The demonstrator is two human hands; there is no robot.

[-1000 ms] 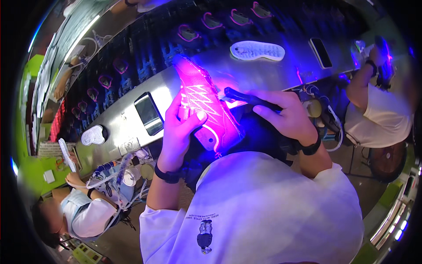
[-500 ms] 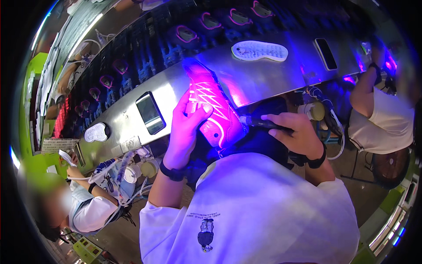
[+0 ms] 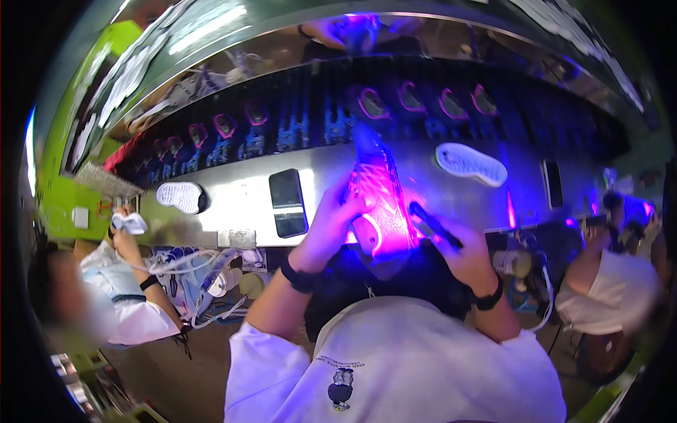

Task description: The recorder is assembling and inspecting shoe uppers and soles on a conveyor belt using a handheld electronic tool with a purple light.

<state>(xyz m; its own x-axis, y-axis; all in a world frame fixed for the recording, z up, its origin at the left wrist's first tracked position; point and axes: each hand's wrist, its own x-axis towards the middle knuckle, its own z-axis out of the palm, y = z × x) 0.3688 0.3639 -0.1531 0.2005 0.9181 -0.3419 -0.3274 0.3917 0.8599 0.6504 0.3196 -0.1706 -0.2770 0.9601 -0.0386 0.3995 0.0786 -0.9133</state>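
Observation:
My left hand [image 3: 331, 220] grips a bright pink shoe upper [image 3: 384, 197] by its left side, thumb across the lacing area. The shoe stands lengthwise in front of me, its far end over the metal bench, lit by a strong violet glow. White zigzag lines and a curved white stripe mark its side, blurred by glare. Close to the shoe's right edge, my right hand [image 3: 465, 250] is closed around a slim dark-handled tool [image 3: 437, 227]. The tool's tip points at the shoe; its exact kind and whether it touches are unclear.
On the metal bench [image 3: 243, 169] lie a white shoe sole [image 3: 471, 163], another sole [image 3: 180, 197] and two phones, one left [image 3: 288, 203] and one right [image 3: 553, 185]. Behind runs a dark conveyor [image 3: 310, 109] carrying pink-edged shoe uppers. Co-workers sit at both sides; the left one handles a white piece [image 3: 130, 224].
The view has turned, so the bench now runs nearly level. The pink shoe has swung more upright, and the tool has changed angle, its tip now pointing up and left beside the shoe.

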